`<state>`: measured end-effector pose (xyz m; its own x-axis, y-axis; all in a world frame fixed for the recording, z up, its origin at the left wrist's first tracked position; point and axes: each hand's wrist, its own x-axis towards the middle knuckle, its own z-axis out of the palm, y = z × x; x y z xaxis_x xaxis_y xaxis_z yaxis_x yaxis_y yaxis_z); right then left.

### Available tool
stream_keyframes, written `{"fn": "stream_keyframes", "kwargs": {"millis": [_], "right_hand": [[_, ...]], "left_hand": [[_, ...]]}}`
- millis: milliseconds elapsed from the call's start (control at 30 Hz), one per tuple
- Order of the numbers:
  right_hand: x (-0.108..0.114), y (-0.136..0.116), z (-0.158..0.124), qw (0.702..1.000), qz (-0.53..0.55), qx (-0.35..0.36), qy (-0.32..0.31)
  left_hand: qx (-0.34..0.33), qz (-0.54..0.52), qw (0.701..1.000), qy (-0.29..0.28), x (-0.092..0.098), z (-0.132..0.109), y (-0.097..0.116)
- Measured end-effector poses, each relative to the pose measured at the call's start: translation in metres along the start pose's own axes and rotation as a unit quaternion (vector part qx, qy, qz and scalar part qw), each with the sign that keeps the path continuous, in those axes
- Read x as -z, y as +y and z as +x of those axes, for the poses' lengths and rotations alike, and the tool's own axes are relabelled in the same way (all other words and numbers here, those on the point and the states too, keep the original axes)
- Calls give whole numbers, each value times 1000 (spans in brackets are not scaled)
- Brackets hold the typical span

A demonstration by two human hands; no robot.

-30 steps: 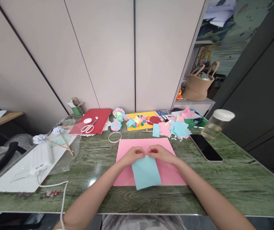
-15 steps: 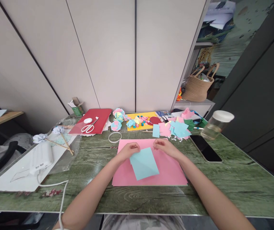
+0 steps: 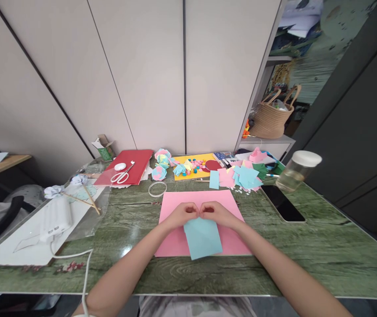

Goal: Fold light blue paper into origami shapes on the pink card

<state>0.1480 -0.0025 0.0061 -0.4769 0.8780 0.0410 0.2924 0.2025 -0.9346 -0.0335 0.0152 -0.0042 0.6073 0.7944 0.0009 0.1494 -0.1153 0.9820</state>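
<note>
A light blue square of paper hangs tilted from my fingertips above a stack of pink paper sheets. My left hand pinches its top edge, thumb and fingers pressed together. Right beside it, my right hand pinches the same edge, so the two sets of fingertips meet. The fingers partly cover the top edge of the blue square.
White scissors lie on a red folder at back left. Colourful scraps and small balls lie on yellow paper. A phone and a lidded jar stand right; a white power bank lies left.
My right hand has come left and pinched the blue paper's top edge beside my left hand. My left hand has shifted slightly right, and the paper now hangs lower.
</note>
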Motion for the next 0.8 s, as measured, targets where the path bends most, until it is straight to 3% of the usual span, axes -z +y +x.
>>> {"fn": "stream_keyframes", "kwargs": {"millis": [567, 800], "right_hand": [[35, -7, -2, 998, 2, -9, 55], [34, -7, -3, 999, 0, -16, 30]], "left_hand": [[27, -64, 997, 34, 19, -3, 16], [30, -81, 995, 45, 21, -3, 16]]}}
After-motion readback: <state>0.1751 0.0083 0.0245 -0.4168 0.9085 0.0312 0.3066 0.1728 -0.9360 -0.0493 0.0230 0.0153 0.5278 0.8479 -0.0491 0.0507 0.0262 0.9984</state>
